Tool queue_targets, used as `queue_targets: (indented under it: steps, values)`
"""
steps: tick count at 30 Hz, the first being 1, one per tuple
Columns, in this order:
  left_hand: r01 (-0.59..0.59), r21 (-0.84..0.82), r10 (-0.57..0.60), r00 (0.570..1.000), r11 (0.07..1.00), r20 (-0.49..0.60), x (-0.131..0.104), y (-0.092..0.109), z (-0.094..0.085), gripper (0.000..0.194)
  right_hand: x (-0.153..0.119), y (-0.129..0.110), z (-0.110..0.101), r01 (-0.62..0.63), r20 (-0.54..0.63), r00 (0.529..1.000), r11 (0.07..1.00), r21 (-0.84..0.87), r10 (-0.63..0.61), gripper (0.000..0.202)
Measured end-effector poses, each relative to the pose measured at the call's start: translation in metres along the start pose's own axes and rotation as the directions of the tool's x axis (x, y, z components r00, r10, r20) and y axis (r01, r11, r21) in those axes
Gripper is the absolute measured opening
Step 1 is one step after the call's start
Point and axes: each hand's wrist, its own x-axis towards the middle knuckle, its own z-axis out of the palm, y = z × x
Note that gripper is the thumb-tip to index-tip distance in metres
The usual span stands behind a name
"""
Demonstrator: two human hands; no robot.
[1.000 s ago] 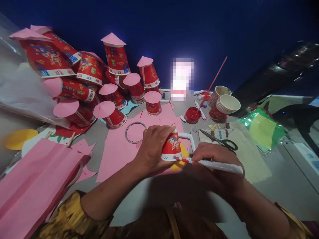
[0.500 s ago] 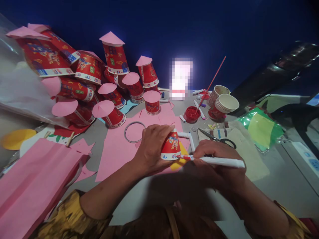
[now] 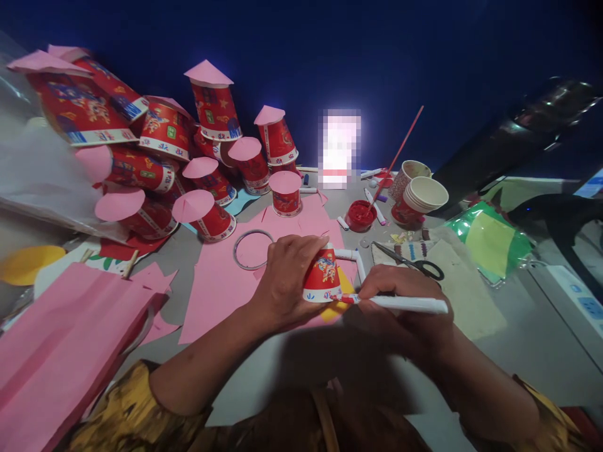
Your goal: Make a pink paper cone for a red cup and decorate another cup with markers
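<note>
My left hand [image 3: 287,276] is wrapped round a red paper cup [image 3: 326,270], which stands upside down with its white, blue-marked rim band at the bottom. In my right hand [image 3: 405,295] a white marker [image 3: 419,305] with a red tip end is pinched. The marker's tip touches the cup's white band at its right side. Under the cup lies pink paper [image 3: 219,282], with a piece of yellow paper [image 3: 349,285] beside it. Behind the cup are other white markers [image 3: 360,267]. A grey tape ring [image 3: 235,251] rests left of my left hand.
Red cups with pink paper cones [image 3: 217,113] are piled at the back left. A red paint pot [image 3: 360,215] holds a thin stick. Stacked paper cups [image 3: 417,201], scissors [image 3: 414,262] and a green packet [image 3: 494,242] lie to the right. A pink paper bag [image 3: 70,351] is front left.
My right hand and the marker have shifted slightly left, the tip staying at the cup's rim band. The left hand keeps its hold on the cup. The whole view has slid slightly.
</note>
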Motion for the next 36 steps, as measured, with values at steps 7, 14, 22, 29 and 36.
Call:
queue_targets:
  steps: [7, 14, 22, 29, 36]
  values:
    - [0.016, -0.026, -0.017, 0.999, 1.000, -0.034, -0.001, 0.000, 0.001, 0.096, -0.004, 0.004, 0.000, -0.059, -0.091, 0.994, 0.998, -0.006, 0.058, 0.009]
    - [0.020, -0.035, -0.021, 0.999, 0.999, -0.038, 0.000, 0.001, 0.002, 0.097, -0.001, 0.003, 0.001, -0.059, -0.076, 0.995, 0.998, -0.025, 0.057, 0.009]
    - [0.004, -0.062, -0.008, 0.998, 0.998, -0.057, 0.001, 0.002, 0.000, 0.093, -0.009, 0.001, 0.001, -0.139, -0.195, 0.973, 0.987, -0.079, 0.122, 0.009]
    - [-0.006, -0.129, -0.006, 0.996, 0.992, -0.087, 0.003, 0.004, -0.003, 0.092, -0.005, 0.013, -0.001, -0.143, -0.056, 0.989, 0.971, -0.190, 0.135, 0.040]
    - [-0.012, -0.152, -0.001, 0.996, 0.988, -0.090, 0.001, 0.006, 0.000, 0.093, -0.008, 0.035, 0.011, -0.109, 0.116, 0.984, 0.968, -0.226, 0.138, 0.108]
